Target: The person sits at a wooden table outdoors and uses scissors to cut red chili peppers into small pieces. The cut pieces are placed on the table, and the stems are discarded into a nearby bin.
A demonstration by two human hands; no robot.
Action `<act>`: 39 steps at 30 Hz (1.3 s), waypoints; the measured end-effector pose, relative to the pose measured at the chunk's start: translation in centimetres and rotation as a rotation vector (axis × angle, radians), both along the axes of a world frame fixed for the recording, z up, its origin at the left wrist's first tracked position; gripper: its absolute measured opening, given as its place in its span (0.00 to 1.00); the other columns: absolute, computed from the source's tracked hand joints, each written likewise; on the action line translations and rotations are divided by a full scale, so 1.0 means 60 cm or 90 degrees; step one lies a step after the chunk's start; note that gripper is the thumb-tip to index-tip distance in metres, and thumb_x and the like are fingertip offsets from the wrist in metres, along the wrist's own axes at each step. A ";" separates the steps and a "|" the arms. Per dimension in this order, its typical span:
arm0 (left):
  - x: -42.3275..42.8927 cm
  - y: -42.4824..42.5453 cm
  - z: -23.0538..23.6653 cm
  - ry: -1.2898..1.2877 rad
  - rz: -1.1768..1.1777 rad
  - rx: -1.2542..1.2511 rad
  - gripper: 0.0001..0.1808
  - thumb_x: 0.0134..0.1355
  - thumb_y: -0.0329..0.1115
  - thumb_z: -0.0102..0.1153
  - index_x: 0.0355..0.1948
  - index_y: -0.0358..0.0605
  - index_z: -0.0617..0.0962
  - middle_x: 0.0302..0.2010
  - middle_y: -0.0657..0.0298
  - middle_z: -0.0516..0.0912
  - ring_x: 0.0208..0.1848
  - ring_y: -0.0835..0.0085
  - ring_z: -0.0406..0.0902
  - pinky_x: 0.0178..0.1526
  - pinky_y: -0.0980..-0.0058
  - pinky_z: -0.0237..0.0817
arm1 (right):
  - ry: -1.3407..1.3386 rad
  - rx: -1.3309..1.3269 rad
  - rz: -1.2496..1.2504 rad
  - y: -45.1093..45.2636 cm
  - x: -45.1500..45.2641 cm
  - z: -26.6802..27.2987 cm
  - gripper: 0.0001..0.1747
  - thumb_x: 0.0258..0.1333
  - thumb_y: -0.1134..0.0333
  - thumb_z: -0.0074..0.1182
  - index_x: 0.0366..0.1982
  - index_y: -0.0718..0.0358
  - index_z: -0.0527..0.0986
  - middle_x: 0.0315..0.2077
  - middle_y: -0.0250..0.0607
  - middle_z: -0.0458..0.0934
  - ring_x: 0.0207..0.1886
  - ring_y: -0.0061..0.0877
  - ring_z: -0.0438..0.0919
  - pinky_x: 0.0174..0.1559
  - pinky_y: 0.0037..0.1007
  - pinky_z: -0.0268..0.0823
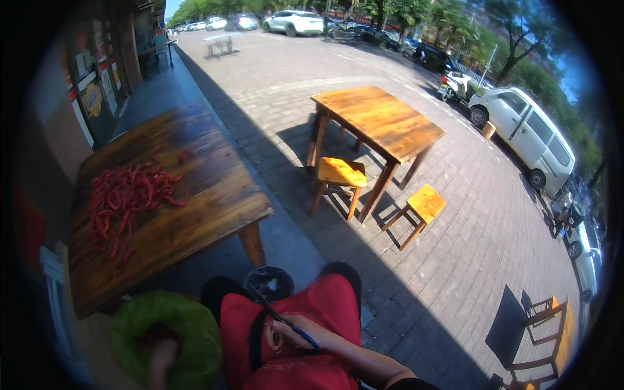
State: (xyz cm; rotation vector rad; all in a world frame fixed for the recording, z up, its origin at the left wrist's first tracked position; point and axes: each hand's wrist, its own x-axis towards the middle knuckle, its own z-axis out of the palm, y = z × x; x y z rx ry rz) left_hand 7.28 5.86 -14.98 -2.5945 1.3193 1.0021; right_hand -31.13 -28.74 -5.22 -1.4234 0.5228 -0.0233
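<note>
My left hand reaches down into a green mesh sack at the lower left. Dark red contents show around it, and its fingers are hidden inside. In my right hand, above my lap, is a pair of scissors with dark blades and a blue handle. The blades point up and to the left, over my red apron. On the wooden table to my left lies a loose heap of red chili peppers, with a few strays at its far side.
A black-lined bin stands before my knees, near the table leg. Out on the sunlit paving are another wooden table and two stools. A white van is parked at the right. A shop front borders the left.
</note>
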 end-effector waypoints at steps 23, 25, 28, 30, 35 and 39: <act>-0.082 -0.101 0.167 0.042 0.211 -0.355 0.19 0.66 0.40 0.71 0.51 0.37 0.85 0.47 0.48 0.89 0.51 0.47 0.87 0.53 0.57 0.77 | 0.036 -0.016 -0.002 -0.006 0.016 0.015 0.30 0.84 0.44 0.44 0.36 0.64 0.74 0.19 0.30 0.74 0.18 0.17 0.72 0.22 0.24 0.62; -0.073 -0.093 0.145 0.016 0.213 -0.460 0.16 0.68 0.36 0.70 0.51 0.35 0.85 0.48 0.50 0.88 0.49 0.55 0.87 0.52 0.61 0.76 | 0.032 -0.024 0.001 -0.006 0.016 0.020 0.27 0.85 0.47 0.44 0.38 0.64 0.76 0.19 0.30 0.74 0.19 0.16 0.72 0.22 0.23 0.63; -0.066 -0.079 0.139 0.007 0.239 -0.549 0.14 0.70 0.32 0.69 0.51 0.32 0.85 0.50 0.54 0.87 0.51 0.62 0.86 0.54 0.65 0.75 | 0.039 -0.015 0.005 -0.005 0.011 0.021 0.23 0.85 0.52 0.45 0.41 0.65 0.79 0.21 0.29 0.75 0.20 0.15 0.71 0.23 0.22 0.63; -0.067 -0.090 0.177 0.073 0.342 -0.518 0.12 0.72 0.31 0.67 0.50 0.32 0.85 0.49 0.56 0.88 0.51 0.68 0.86 0.55 0.69 0.76 | 0.056 -0.011 0.006 -0.006 0.010 0.022 0.23 0.85 0.53 0.45 0.42 0.64 0.79 0.20 0.29 0.75 0.19 0.15 0.71 0.24 0.22 0.63; -0.065 -0.081 0.228 0.373 0.520 -0.694 0.09 0.78 0.27 0.59 0.53 0.34 0.86 0.51 0.56 0.92 0.52 0.71 0.89 0.60 0.70 0.78 | -0.006 0.030 -0.001 0.005 0.018 0.027 0.20 0.84 0.53 0.48 0.43 0.63 0.76 0.20 0.28 0.73 0.18 0.14 0.68 0.22 0.21 0.59; -0.062 -0.081 0.248 0.448 0.547 -0.749 0.12 0.79 0.32 0.59 0.58 0.41 0.83 0.51 0.57 0.92 0.54 0.71 0.88 0.59 0.71 0.77 | -0.009 0.024 0.005 0.011 0.019 0.029 0.18 0.84 0.55 0.48 0.42 0.62 0.76 0.19 0.28 0.72 0.18 0.13 0.67 0.21 0.19 0.58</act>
